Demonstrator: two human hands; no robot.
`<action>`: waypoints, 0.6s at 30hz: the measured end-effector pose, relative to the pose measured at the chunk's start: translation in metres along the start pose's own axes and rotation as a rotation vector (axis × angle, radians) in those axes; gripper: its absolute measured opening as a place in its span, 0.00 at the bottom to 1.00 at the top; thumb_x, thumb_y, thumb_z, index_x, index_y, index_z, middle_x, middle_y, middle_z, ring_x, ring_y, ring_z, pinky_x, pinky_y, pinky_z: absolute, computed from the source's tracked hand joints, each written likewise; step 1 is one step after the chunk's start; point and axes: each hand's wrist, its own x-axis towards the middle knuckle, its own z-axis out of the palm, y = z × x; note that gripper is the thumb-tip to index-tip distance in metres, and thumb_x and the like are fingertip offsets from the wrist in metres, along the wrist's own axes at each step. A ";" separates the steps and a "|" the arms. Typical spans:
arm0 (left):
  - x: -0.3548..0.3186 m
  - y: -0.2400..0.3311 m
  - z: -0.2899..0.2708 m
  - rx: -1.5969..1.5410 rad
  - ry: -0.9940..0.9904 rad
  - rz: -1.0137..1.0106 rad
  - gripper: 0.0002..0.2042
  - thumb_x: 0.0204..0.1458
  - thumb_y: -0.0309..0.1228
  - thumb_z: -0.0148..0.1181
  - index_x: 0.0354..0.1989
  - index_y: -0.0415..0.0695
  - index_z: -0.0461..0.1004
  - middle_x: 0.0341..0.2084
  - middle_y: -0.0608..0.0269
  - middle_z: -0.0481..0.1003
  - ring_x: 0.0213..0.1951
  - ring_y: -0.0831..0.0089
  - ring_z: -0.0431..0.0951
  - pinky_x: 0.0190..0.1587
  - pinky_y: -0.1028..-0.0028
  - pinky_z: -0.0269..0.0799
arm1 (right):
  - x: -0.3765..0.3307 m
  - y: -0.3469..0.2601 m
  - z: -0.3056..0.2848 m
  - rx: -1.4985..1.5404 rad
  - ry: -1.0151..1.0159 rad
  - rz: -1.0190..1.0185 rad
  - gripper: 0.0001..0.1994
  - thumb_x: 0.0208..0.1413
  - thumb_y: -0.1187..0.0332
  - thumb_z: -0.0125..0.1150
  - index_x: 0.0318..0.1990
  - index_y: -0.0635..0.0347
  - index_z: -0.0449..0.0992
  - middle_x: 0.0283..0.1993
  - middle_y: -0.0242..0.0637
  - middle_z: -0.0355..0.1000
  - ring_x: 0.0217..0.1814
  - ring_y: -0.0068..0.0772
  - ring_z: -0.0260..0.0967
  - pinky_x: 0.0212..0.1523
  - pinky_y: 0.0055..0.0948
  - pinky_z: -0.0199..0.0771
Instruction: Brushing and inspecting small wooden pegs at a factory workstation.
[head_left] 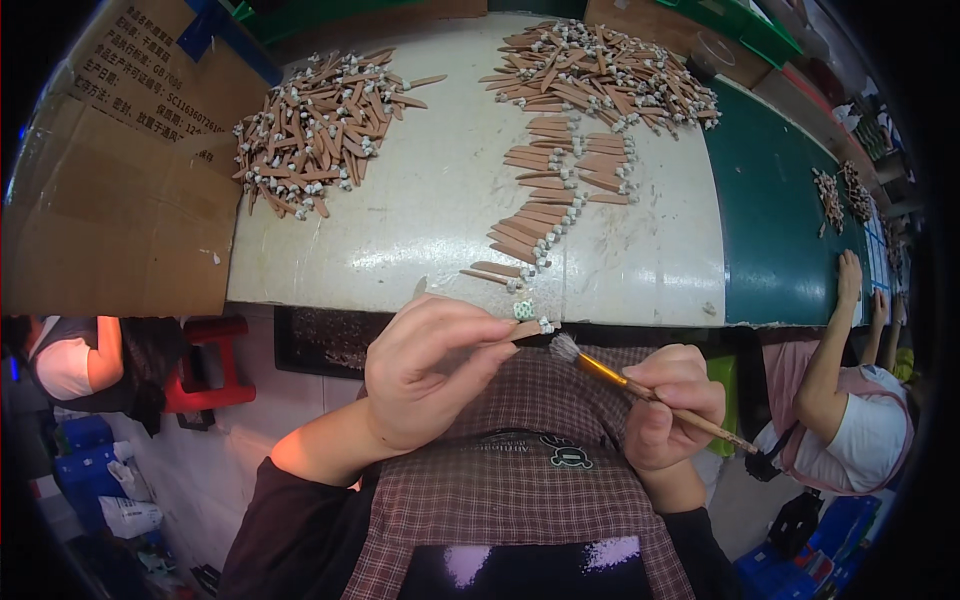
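Note:
My left hand (425, 370) is closed at the table's front edge, pinching a small flat brown stick (526, 331) with a pale knobbly end pointing right. In my right hand (675, 400) is a paintbrush (640, 390) with a wooden handle and gold ferrule. Its grey bristles (564, 347) are close to the pale end, with a small gap showing. Just beyond my left fingertips lies a small green-and-white speckled bit (523, 310), its kind unclear. Similar sticks form a curving row (540, 222) leading away from me, with a shorter row (606, 165) beside it.
Heaps of such sticks, a left heap (315, 140) and a far heap (600, 75), lie on the white table (430, 210). A large cardboard box (120, 200) borders the left. Rightward, a green tabletop (775, 230) holds small piles; another person's arm (835, 335) rests there. A red stool (210, 365) stands lower left.

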 end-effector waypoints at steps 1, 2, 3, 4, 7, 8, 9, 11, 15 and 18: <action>0.001 0.000 0.000 0.001 -0.001 0.003 0.11 0.40 0.16 0.63 0.35 0.36 0.75 0.29 0.58 0.74 0.31 0.72 0.72 0.35 0.77 0.66 | 0.001 0.001 0.001 0.016 0.027 -0.012 0.07 0.51 0.72 0.58 0.37 0.57 0.67 0.35 0.42 0.75 0.32 0.31 0.69 0.34 0.26 0.67; 0.002 0.001 0.000 -0.007 -0.004 -0.016 0.10 0.41 0.16 0.63 0.35 0.36 0.75 0.29 0.58 0.74 0.31 0.72 0.72 0.35 0.78 0.66 | 0.002 0.003 0.002 0.032 0.052 -0.022 0.07 0.51 0.72 0.58 0.37 0.57 0.67 0.35 0.42 0.75 0.32 0.31 0.69 0.34 0.26 0.67; 0.003 0.000 -0.001 -0.014 -0.007 -0.035 0.10 0.41 0.16 0.63 0.35 0.36 0.75 0.29 0.58 0.74 0.31 0.72 0.72 0.34 0.78 0.66 | 0.004 0.005 0.002 0.034 0.053 -0.024 0.07 0.51 0.72 0.58 0.37 0.57 0.67 0.35 0.42 0.75 0.32 0.31 0.69 0.34 0.26 0.67; 0.006 -0.001 -0.001 -0.010 -0.005 -0.033 0.10 0.41 0.16 0.63 0.35 0.36 0.75 0.29 0.58 0.74 0.31 0.72 0.72 0.34 0.78 0.66 | 0.008 0.008 0.003 0.012 0.026 -0.026 0.07 0.50 0.72 0.58 0.36 0.57 0.68 0.35 0.42 0.75 0.31 0.31 0.69 0.34 0.26 0.67; 0.009 -0.001 -0.001 -0.010 0.012 -0.071 0.09 0.44 0.17 0.62 0.35 0.35 0.75 0.29 0.59 0.74 0.31 0.74 0.72 0.34 0.79 0.67 | 0.010 0.009 0.003 -0.007 -0.019 0.002 0.07 0.50 0.73 0.58 0.35 0.57 0.68 0.34 0.42 0.75 0.30 0.31 0.69 0.34 0.25 0.67; 0.010 -0.001 0.002 -0.039 0.034 -0.107 0.07 0.44 0.17 0.61 0.34 0.35 0.75 0.29 0.59 0.74 0.30 0.74 0.72 0.34 0.79 0.67 | 0.009 0.009 0.001 -0.016 -0.032 0.028 0.06 0.49 0.74 0.57 0.35 0.57 0.68 0.34 0.42 0.75 0.30 0.31 0.69 0.34 0.25 0.67; 0.012 -0.002 0.005 -0.069 0.055 -0.139 0.06 0.45 0.17 0.60 0.33 0.35 0.75 0.29 0.59 0.74 0.30 0.75 0.72 0.34 0.79 0.67 | 0.009 0.010 -0.003 -0.014 -0.035 0.019 0.07 0.48 0.75 0.57 0.34 0.58 0.68 0.33 0.42 0.75 0.30 0.30 0.70 0.34 0.25 0.67; 0.011 0.001 0.009 -0.069 0.068 -0.187 0.06 0.45 0.17 0.61 0.32 0.36 0.75 0.28 0.59 0.74 0.31 0.73 0.73 0.34 0.78 0.68 | 0.007 0.006 -0.012 0.017 0.050 0.049 0.06 0.49 0.76 0.57 0.34 0.59 0.68 0.33 0.42 0.75 0.31 0.31 0.70 0.34 0.25 0.68; 0.004 -0.020 0.020 -0.174 0.144 -0.374 0.03 0.46 0.16 0.58 0.30 0.35 0.74 0.28 0.60 0.74 0.32 0.75 0.73 0.37 0.79 0.68 | 0.038 0.040 -0.039 0.244 0.506 0.445 0.01 0.54 0.77 0.51 0.32 0.63 0.68 0.31 0.39 0.72 0.35 0.28 0.70 0.40 0.25 0.68; 0.003 -0.017 0.021 -0.283 0.160 -0.434 0.03 0.48 0.16 0.56 0.31 0.35 0.73 0.29 0.61 0.73 0.33 0.76 0.72 0.39 0.80 0.67 | 0.087 0.061 -0.075 0.388 0.531 0.476 0.03 0.57 0.73 0.52 0.34 0.63 0.69 0.31 0.37 0.73 0.34 0.24 0.69 0.41 0.23 0.68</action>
